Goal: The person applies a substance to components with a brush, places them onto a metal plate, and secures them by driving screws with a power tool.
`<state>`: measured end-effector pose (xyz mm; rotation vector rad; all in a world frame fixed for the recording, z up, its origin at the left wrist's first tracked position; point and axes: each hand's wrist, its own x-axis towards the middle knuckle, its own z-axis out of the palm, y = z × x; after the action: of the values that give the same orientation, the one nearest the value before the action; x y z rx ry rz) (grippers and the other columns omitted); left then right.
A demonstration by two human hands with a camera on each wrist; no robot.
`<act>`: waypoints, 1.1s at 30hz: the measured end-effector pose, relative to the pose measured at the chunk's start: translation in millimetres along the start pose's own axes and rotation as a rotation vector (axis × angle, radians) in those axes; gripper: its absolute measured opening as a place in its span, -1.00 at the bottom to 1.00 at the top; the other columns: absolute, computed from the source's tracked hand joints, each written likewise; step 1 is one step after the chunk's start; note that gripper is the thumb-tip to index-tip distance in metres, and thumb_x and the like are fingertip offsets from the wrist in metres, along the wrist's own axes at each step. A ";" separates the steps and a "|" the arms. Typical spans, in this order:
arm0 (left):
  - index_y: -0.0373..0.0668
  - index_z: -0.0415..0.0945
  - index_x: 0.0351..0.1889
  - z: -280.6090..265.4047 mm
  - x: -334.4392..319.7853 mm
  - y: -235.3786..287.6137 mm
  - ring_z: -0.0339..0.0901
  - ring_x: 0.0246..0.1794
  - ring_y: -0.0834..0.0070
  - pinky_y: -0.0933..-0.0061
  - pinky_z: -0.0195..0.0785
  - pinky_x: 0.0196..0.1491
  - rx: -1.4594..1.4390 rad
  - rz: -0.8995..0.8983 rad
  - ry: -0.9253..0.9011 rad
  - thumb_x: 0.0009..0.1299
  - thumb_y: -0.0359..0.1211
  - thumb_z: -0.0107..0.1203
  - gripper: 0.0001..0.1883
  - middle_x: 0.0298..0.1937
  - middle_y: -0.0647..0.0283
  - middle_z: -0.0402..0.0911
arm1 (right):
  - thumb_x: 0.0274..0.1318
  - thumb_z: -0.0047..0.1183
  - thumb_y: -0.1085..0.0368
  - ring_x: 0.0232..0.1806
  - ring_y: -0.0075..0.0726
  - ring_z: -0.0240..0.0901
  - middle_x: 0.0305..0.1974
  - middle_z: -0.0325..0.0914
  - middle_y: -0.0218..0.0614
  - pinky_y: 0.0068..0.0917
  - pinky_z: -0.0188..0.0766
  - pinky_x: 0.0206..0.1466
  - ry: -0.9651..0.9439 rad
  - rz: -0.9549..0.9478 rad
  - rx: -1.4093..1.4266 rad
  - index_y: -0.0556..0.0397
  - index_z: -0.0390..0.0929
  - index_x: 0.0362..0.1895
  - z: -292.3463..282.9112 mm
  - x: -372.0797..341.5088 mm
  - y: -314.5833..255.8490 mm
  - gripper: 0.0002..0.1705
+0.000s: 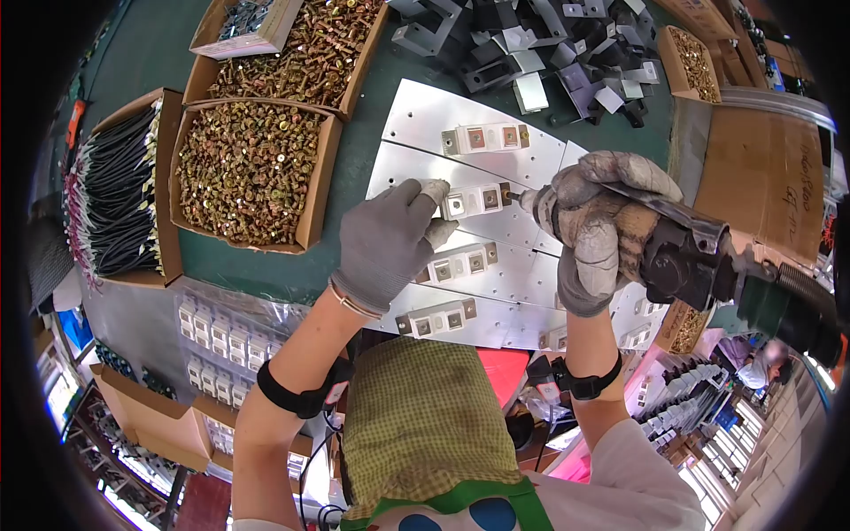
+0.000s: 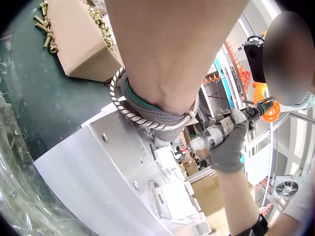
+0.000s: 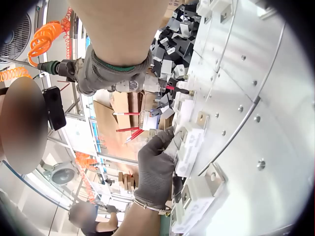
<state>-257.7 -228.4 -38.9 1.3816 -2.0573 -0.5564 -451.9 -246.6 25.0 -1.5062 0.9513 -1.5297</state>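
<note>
1. With the gloved left hand (image 1: 390, 234), pinching the left end of a white block (image 1: 473, 202) between thumb and forefinger.
2. With the gloved right hand (image 1: 606, 221), gripping a black power driver (image 1: 682, 265), fingers wrapped around its front part.
3. Lying between both hands: just beside the left palm, within reach of the thumb and forefinger, and directly ahead of the driver.
4. Pointing with the dark bit (image 3: 182, 90) at the block's right end; cannot tell whether touching there.
5. Resting on a silvery metal plate (image 1: 400, 166) dotted with small holes, set slightly slantwise in the head view.
6. Looking oblong and white, with two square openings showing metal inside, and ending on the right in a small brownish tab.
7. Matched by similar blocks in a row: one above (image 1: 487, 139), two below (image 1: 463, 263) (image 1: 436, 319), all apart from the fingers.
8. Placed beyond, well apart from the left hand: brass-coloured screws (image 1: 248, 173) in a cardboard box, and black cables (image 1: 128, 190) in another.
9. Heaped past the plates' far edge: dark metal brackets (image 1: 580, 91).
</note>
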 end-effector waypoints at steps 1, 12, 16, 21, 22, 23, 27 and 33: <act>-0.20 0.52 -0.24 -1.3 0.5 0.8 0.43 -0.63 0.37 0.43 0.29 -0.58 0.011 0.002 -0.011 0.05 -0.26 0.19 -0.67 -0.55 0.27 0.43 | -0.23 0.30 0.30 -0.26 -0.15 0.48 -0.10 0.39 0.12 -0.18 0.52 -0.20 0.023 0.000 0.018 0.33 0.21 0.05 2.2 -0.6 3.1 -0.25; -0.19 0.52 -0.25 -1.5 -0.5 2.0 0.44 -0.61 0.36 0.43 0.29 -0.58 0.002 -0.010 -0.005 0.05 -0.23 0.20 -0.66 -0.54 0.27 0.42 | -0.17 0.17 0.44 -0.26 -0.44 0.47 -0.15 0.43 -0.10 -0.47 0.45 -0.11 0.110 -0.058 0.119 0.23 0.24 0.00 16.0 1.0 11.0 -0.42; -0.19 0.52 -0.22 -2.9 -1.4 2.5 0.46 -0.59 0.36 0.44 0.30 -0.57 0.024 -0.012 -0.028 0.05 -0.23 0.20 -0.65 -0.52 0.28 0.46 | -0.20 0.20 0.46 -0.24 -0.40 0.47 -0.10 0.41 -0.06 -0.45 0.46 -0.09 0.051 -0.082 0.176 0.23 0.22 0.03 11.4 -1.1 16.9 -0.37; -0.20 0.50 -0.17 -6.1 -1.2 1.9 0.45 -0.58 0.44 0.51 0.29 -0.52 0.022 -0.008 -0.039 0.09 -0.25 0.20 -0.64 -0.52 0.32 0.47 | -0.13 0.19 0.41 -0.26 -0.25 0.47 0.00 0.34 0.03 -0.27 0.49 -0.19 0.027 0.057 0.211 0.17 0.13 0.16 4.4 7.6 0.2 -0.27; -0.22 0.47 -0.12 -14.4 -0.1 5.6 0.43 -0.57 0.48 0.55 0.28 -0.51 -0.182 -0.174 -0.084 0.13 -0.25 0.18 -0.62 -0.48 0.31 0.48 | -0.08 0.14 0.35 -0.27 -0.18 0.46 0.02 0.32 0.04 -0.18 0.47 -0.21 -0.004 0.071 0.247 0.15 0.08 0.20 -1.1 6.0 -9.5 -0.26; -0.24 0.44 -0.07 -26.8 0.5 13.6 0.42 -0.55 0.52 0.59 0.26 -0.49 -0.387 -0.342 -0.127 0.17 -0.25 0.15 -0.60 -0.44 0.30 0.49 | -0.03 0.11 0.30 -0.23 -0.16 0.42 0.05 0.28 0.01 -0.11 0.44 -0.18 -0.036 0.054 0.293 0.10 0.03 0.24 -2.8 6.0 -20.5 -0.25; -0.34 0.27 0.10 -52.0 -14.9 31.0 0.33 -0.51 0.64 0.72 0.19 -0.43 -1.735 -0.877 -0.080 0.34 -0.27 -0.01 -0.55 -0.26 0.19 0.50 | 0.07 0.02 0.21 -0.11 -0.24 0.21 0.09 0.16 -0.19 -0.06 0.32 -0.06 -0.257 0.061 0.526 -0.06 -0.03 0.29 -1.7 6.9 -68.8 -0.27; -0.31 0.30 0.02 -55.9 -33.7 36.4 0.24 -0.61 0.70 0.77 0.03 -0.62 -1.857 -0.970 -0.282 0.38 -0.27 -0.07 -0.65 -0.25 0.17 0.49 | 0.03 0.09 0.24 -0.21 -0.31 0.22 0.07 0.20 -0.35 -0.09 0.38 -0.10 -0.320 0.132 0.523 -0.12 0.07 0.23 16.1 -5.5 -95.6 -0.31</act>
<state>-235.0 -184.4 17.1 0.8045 -0.1199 -2.2414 -438.0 -201.2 109.7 -1.2281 0.4104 -1.2651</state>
